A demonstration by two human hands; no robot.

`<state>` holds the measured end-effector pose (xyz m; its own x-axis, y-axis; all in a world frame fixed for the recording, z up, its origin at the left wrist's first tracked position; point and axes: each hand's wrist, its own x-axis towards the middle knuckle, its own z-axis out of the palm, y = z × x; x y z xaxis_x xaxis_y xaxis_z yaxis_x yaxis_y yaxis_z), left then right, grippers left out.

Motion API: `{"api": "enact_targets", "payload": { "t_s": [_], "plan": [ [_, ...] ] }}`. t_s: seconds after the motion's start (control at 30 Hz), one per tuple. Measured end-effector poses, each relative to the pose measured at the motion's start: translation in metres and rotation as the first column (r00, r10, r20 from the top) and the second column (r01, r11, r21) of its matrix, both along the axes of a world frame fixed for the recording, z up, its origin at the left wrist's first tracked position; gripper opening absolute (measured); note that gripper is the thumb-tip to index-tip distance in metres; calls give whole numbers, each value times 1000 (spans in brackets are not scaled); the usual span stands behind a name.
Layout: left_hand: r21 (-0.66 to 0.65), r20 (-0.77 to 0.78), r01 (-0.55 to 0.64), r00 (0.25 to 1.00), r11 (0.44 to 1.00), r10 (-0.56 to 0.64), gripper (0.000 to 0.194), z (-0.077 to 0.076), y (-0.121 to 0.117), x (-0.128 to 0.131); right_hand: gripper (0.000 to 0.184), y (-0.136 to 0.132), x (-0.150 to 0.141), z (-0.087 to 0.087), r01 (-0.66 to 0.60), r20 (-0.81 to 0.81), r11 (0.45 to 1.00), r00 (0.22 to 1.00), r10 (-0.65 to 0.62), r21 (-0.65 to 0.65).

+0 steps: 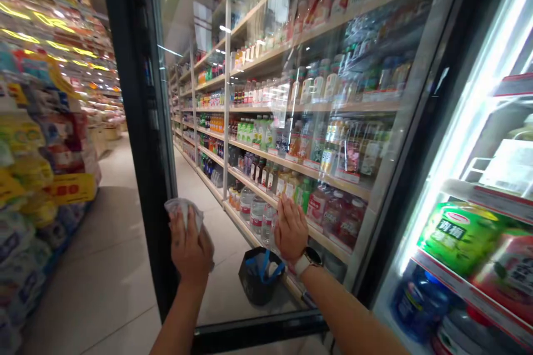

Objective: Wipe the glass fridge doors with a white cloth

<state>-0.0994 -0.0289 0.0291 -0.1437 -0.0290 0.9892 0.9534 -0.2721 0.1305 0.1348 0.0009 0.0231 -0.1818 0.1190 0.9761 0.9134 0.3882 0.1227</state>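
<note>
At the cooler's glass door (250,39): left hand (189,247) clamped on a crumpled cloth (183,212) against it, right hand (290,228) flat and open on it, hands well apart.

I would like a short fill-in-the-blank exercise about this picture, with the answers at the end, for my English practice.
The left hand presses a crumpled ____ against the glass door.
The right hand lies flat on the glass door and wears a ____ on its wrist.
Seen through the glass door, the tub with blue handles on the floor is ____.

Answers: cloth; watch; black.
</note>
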Motion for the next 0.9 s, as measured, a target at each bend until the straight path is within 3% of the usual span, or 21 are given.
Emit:
{"api": "enact_targets", "payload": {
  "t_s": [0.07, 0.27, 0.4, 0.53, 0.7, 0.8, 0.9],
  "plan": [
    [-13, 14, 50, 999, 999, -50, 58, 1, 1, 20, 65, -1, 1, 1, -10, 5, 1000, 1000, 9, 8],
    [-14, -97, 216, 972, 976, -216, 55, -5, 11, 114, 61, 2, 3, -1, -7, 27, 1000, 1000, 7, 26],
    [-10, -184, 290, 940, 957, -287, 53, -10, 16, 139, 57, 7, 4, -4, 0, 24, 999, 1000, -2, 51],
    [-2, -222, 166, 961, 986, -162, 55, -6, 16, 118, 57, 5, 3, -2, 6, 39, 999, 999, -7, 38],
    [28, -133, -15, 991, 999, 19, 59, 1, 8, 53, 60, 1, 2, 0, 5, 39, 1000, 999, -6, 29],
    [8, -44, -51, 998, 999, 51, 61, 0, 2, 17, 60, 0, 2, -2, -4, 35, 1000, 999, 3, 28],
    [-34, 50, -7, 999, 999, 8, 60, -2, 0, 7, 61, -2, 3, -3, 1, 28, 1000, 1000, -1, 16]
  ]
}}
